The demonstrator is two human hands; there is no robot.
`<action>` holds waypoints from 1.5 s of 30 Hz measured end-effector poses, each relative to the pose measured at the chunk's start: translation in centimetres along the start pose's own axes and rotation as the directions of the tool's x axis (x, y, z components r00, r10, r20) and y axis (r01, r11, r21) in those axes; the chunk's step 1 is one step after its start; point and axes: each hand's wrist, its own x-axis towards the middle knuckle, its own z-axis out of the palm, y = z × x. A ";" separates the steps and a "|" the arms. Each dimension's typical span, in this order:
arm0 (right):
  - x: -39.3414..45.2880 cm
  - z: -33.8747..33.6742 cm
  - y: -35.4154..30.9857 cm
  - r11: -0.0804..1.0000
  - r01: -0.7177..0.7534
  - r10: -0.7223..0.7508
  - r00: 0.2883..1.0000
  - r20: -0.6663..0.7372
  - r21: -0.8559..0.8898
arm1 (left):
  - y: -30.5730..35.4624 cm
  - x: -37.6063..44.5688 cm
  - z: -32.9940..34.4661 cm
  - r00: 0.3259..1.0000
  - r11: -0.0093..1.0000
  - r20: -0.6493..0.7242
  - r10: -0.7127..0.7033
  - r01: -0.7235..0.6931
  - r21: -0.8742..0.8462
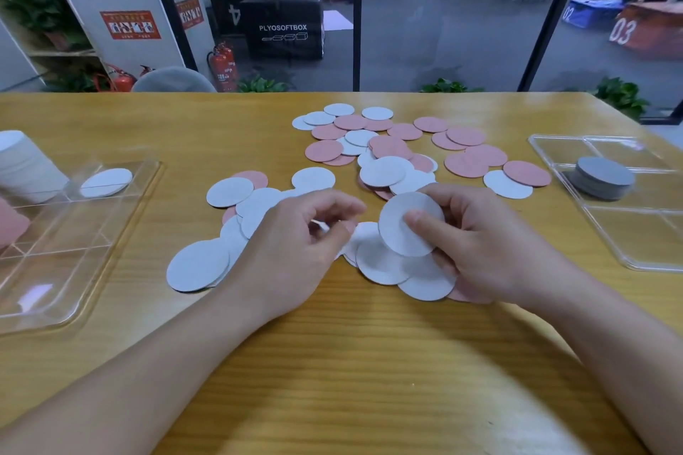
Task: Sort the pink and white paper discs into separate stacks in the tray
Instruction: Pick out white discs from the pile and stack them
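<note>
Paper discs, pink (465, 163) and white (229, 191): scattered, overlapping, mid-table (332, 362). Right hand (476, 251) holds a fanned bunch of white discs (406, 229), thumb on top. Left hand (299, 236) pinches one disc's edge. Likely light, thin, clingy; lift by rim. Tray (122, 218) left.

I sit at a wooden desk (111, 122) set against a glass wall with black frames (356, 29), looking out into what seems a gym or training hall. Out on its grey floor stand a black box marked PLYOSOFTBOX (284, 26), an orange block numbered 03 (643, 31) and a blue one (591, 11). Red fire extinguishers (223, 66), a safety poster (130, 25) and potted plants (621, 94) line the glass.
</note>
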 end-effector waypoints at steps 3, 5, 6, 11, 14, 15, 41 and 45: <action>0.2 -0.1 0.0 0.999 0.001 -0.003 0.999 -0.044 -0.051 | -0.1 -0.2 0.5 0.996 0.961 0.084 0.023 -0.045 0.272; 0.2 -0.2 0.1 0.999 -0.020 0.017 0.998 -0.058 -0.049 | 0.2 -0.4 1.0 0.983 0.923 0.185 -0.014 -0.058 0.381; 0.2 -0.3 0.1 0.998 -0.038 0.036 0.997 -0.067 -0.042 | 0.3 -0.5 1.3 0.977 0.900 0.213 -0.021 -0.074 0.429; 0.3 -0.4 -0.2 0.996 -0.090 0.089 0.989 -0.115 -0.004 | 1.1 -0.7 1.3 0.976 0.895 0.217 -0.035 -0.066 0.442; 0.2 -0.3 -0.2 0.995 -0.101 0.103 0.986 -0.131 0.019 | 1.4 -0.7 1.2 0.989 0.962 0.135 -0.064 0.025 0.272; 0.2 -0.2 -0.2 0.994 -0.108 0.112 0.985 -0.134 0.035 | 1.3 -0.6 1.1 0.992 0.984 0.100 -0.079 0.062 0.170; -0.3 0.9 -0.5 0.996 -0.078 0.078 0.997 -0.018 0.036 | 0.5 0.4 -1.3 0.976 0.895 0.042 -0.215 0.214 -0.392; -0.3 1.4 -0.2 0.999 0.038 -0.038 0.998 0.040 -0.007 | 1.1 0.1 -0.9 0.979 0.863 0.123 -0.160 0.199 -0.465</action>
